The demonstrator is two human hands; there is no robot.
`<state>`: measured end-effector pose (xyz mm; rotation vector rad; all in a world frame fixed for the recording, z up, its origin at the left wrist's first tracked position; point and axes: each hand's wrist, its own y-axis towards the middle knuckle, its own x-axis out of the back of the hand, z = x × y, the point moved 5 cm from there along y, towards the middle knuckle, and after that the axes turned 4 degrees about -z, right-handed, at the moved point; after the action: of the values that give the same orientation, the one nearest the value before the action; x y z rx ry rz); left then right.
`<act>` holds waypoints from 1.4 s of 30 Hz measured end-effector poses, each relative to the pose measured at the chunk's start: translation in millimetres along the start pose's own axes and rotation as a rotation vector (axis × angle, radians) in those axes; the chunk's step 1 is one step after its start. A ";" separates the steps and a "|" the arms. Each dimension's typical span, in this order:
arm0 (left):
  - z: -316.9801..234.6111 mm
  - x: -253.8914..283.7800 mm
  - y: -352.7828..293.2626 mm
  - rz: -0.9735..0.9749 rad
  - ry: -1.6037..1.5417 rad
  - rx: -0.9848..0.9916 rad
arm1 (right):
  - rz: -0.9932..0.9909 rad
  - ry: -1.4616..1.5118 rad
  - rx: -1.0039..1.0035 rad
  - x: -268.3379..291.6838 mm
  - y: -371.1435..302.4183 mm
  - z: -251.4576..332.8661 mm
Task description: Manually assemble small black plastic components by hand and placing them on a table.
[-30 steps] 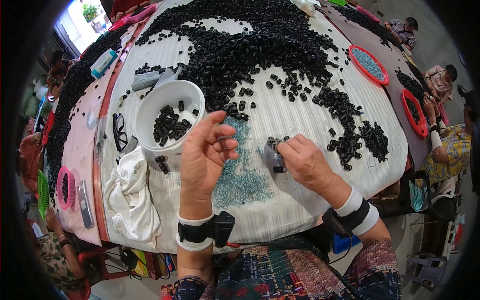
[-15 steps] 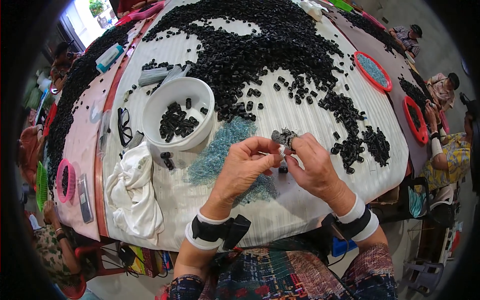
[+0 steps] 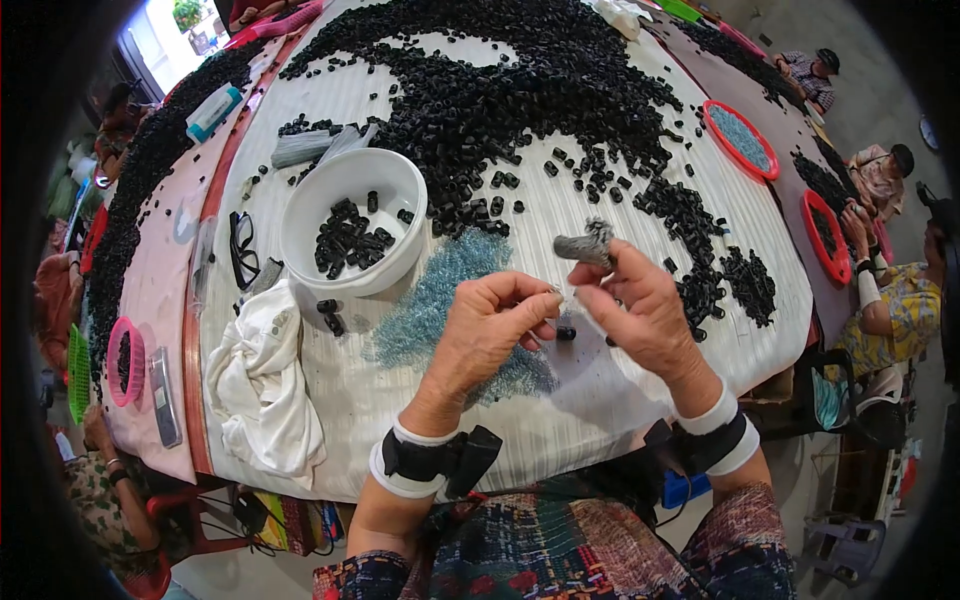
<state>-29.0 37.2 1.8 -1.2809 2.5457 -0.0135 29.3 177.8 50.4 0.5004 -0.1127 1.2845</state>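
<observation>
At the left of the striped table cover (image 3: 600,440), a pair of eyeglasses (image 3: 236,238) and a crumpled white cloth (image 3: 260,385) are laid down. Beside them, a white bowl (image 3: 392,190) is partly filled with short black pieces (image 3: 350,240). To its right, bluish small coils (image 3: 440,285) are spread in a loose pile, partly covered by the left hand (image 3: 485,335). Its thumb and forefinger are brought together; whether something small is pinched there cannot be told.

Between the hands, a single black cylinder (image 3: 566,333) is left lying on the cover, its long axis set roughly sideways. It is placed just right of the left hand's curled fingers, nearer to that hand than to the right one.

By the right hand (image 3: 655,320), a grey fibrous bundle (image 3: 583,246) is gripped among the fingers, held beyond the black cylinder and pointed leftward, with the thumb kept apart from it. Farther right, more black parts (image 3: 745,285) are gathered in a cluster.
</observation>
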 end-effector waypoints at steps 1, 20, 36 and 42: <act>0.7 1.0 -0.4 -0.036 -0.042 0.023 | -0.027 -0.046 -0.021 6.2 1.5 -1.3; 5.6 8.0 1.0 -0.154 -0.170 0.063 | 0.003 -0.430 0.396 -3.3 -3.3 -0.5; 7.2 5.6 -0.2 -0.115 -0.154 -0.011 | -0.060 -0.262 0.240 -12.3 0.8 19.0; 11.0 7.9 1.5 -0.107 -0.009 -0.059 | -0.047 -0.354 0.234 -24.8 2.0 11.1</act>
<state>-31.8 33.3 -10.9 -1.4343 2.4841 0.0453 22.4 151.5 52.1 0.9254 -0.2465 1.1583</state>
